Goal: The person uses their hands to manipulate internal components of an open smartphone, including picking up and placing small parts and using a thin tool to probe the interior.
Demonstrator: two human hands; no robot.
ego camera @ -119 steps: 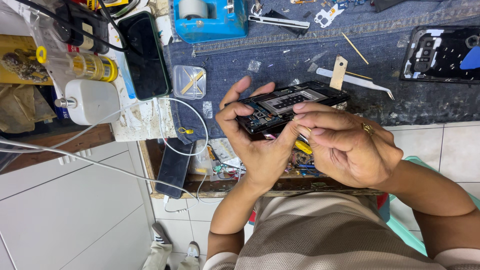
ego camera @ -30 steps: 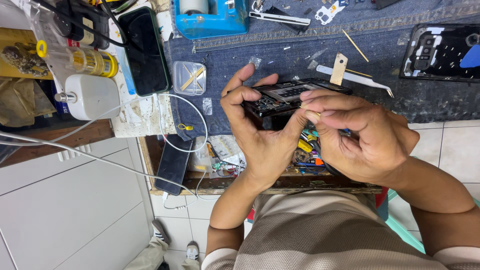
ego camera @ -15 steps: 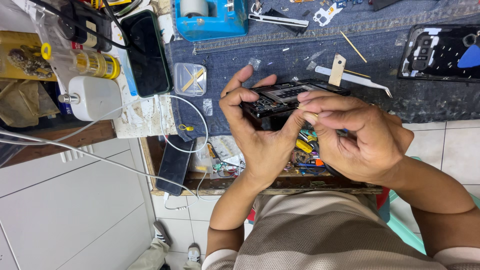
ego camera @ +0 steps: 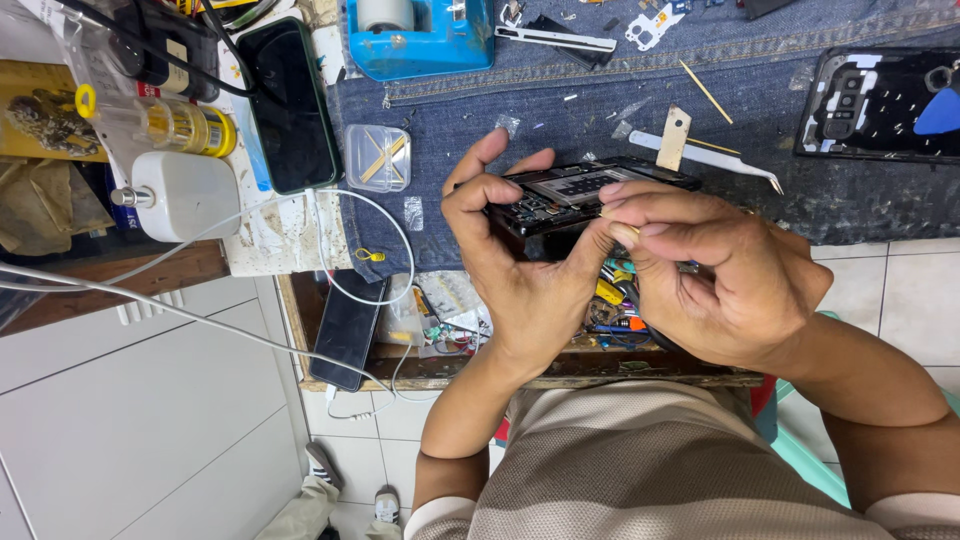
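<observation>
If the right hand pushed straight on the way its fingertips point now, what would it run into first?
The right hand points left, its fingertips already at the edge of the opened phone. It would likely press into that phone, then the left hand gripping it; depth is unclear.

The opened phone (ego camera: pixel 585 195) is black, its insides grey and silvery. Beneath it lies a blue denim cloth (ego camera: pixel 600 70) with tan stitching — speckled with pale scraps. The tape dispenser (ego camera: pixel 420 40) is bright blue, the bottle (ego camera: pixel 185 195) white, the can (ego camera: pixel 185 125) yellow. A white cable (ego camera: pixel 330 215) loops past. The shirt (ego camera: pixel 660 470) is beige — finely ribbed.
</observation>
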